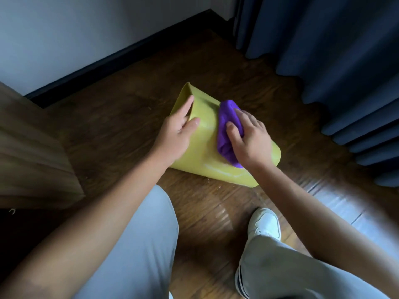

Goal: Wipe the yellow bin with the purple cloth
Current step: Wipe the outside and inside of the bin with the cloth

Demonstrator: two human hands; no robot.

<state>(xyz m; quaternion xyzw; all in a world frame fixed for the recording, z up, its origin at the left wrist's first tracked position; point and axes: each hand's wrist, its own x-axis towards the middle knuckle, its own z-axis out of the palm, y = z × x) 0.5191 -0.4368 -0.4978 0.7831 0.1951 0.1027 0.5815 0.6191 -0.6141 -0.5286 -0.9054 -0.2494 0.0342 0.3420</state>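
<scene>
Floor of dark wood boards fills most of my view, with a blue curtain hanging at the right, a white wall with a black skirting behind, and a wooden cabinet at the left. I am crouched, grey trousers and a white shoe showing below.

On the floor ahead lies the yellow bin, tipped on its side with its mouth turned toward the wall. Its plastic looks smooth and glossy, with a bright wet-looking streak along the near lower edge.

My left hand grips the rim, fingers hooked inside the opening and thumb pressed on the outer wall, steadying the bin. My right hand is clenched over the bunched purple cloth, pressing it onto the upturned side.

I judge the wiping is under way on this face. Next I would need a firm stroke along the wall toward the base, then a roll of the bin to reach the sides not yet facing up.
</scene>
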